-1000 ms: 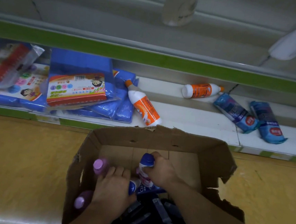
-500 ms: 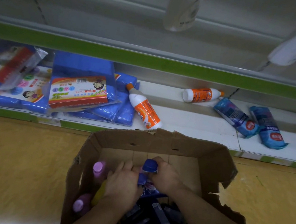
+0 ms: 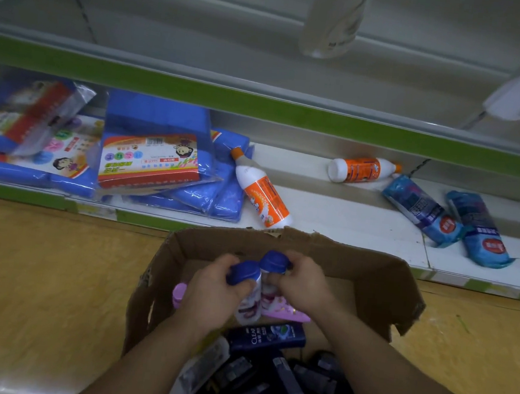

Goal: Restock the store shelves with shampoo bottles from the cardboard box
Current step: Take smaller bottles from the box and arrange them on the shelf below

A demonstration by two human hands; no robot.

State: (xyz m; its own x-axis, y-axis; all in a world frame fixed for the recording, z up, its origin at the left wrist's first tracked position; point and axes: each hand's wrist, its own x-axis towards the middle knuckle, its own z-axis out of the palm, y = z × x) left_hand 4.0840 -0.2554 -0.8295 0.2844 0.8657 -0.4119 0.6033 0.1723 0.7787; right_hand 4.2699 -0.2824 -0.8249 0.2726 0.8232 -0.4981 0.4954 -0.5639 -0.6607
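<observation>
An open cardboard box stands on the floor below me, in front of the shelves. My left hand grips a white shampoo bottle with a blue cap over the box. My right hand grips a second white bottle with a blue cap right beside the first. Both bottles are upright and touch each other. Under them in the box lie a dark blue CLEAR bottle, a pink bottle, a pink pack and several dark bottles.
The bottom shelf holds blue packs at left, two orange-and-white bottles lying down, and two blue pouches at right. A green-edged upper shelf carries a white bottle. Yellow floor lies on both sides of the box.
Both hands rose from deep in the box, each lifting a blue-capped bottle; the two bottles now stand side by side above the box contents.
</observation>
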